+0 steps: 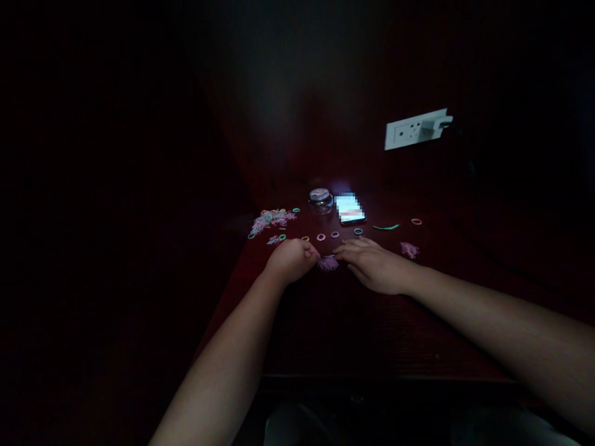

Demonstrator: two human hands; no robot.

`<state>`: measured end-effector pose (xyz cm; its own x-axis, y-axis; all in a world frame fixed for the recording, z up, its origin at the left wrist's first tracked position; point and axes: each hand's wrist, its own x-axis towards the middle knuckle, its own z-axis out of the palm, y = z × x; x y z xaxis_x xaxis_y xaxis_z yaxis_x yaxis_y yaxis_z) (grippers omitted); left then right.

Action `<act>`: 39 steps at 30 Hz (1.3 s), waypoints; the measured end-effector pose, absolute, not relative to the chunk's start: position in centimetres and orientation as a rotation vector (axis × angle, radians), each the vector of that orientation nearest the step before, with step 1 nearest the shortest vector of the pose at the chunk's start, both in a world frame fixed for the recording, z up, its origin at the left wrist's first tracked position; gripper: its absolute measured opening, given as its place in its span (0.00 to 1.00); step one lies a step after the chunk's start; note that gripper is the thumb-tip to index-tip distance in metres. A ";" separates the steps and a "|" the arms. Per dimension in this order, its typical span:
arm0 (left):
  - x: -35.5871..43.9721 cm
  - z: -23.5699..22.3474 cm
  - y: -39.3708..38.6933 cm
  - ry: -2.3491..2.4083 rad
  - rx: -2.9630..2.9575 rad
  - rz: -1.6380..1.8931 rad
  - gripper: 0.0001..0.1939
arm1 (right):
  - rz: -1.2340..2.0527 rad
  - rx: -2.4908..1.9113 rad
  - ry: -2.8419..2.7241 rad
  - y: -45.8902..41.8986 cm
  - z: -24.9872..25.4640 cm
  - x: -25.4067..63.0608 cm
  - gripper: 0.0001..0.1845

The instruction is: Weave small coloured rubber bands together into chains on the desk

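Note:
A small pile of purple-pink elastic bands [328, 264] lies on the dark red table between my two hands. At its left edge is my left hand [292, 259], its fingers curled together; anything held in the fingertips is too small to make out. My right hand [376, 265] rests low over the table on the pile's other side, with fingers stretched out towards it. Just beyond the hands runs a row of single ring-shaped bands: a yellow one [305, 238], a pink one [321, 237], a purple one [335, 235] and a blue one [357, 231].
A mixed heap of coloured bands [274, 218] lies at the left. Behind the row stand a clear lidded jar [320, 201] and a lit phone [350, 208]. Rightward are a green strip [386, 227], another pink pile [409, 249] and a wall socket [409, 131] with a plug.

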<state>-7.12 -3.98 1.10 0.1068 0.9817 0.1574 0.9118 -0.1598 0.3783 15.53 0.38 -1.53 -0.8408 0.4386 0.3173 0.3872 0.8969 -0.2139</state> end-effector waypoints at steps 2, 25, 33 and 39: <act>-7.3 0.9 -3.9 1.884 2.194 0.562 0.07 | 0.230 -0.607 -2.700 0.4 -1.5 15.5 0.21; -6.6 1.2 -4.9 1.566 2.201 0.584 0.20 | 0.271 -0.660 -2.703 0.1 -1.2 15.8 0.26; -6.2 0.9 -4.8 1.593 2.287 0.629 0.25 | 0.280 -0.715 -2.706 0.0 -1.6 15.7 0.33; -6.3 1.0 -4.6 1.622 2.342 0.591 0.20 | 0.212 -0.709 -2.734 0.0 -1.5 15.8 0.32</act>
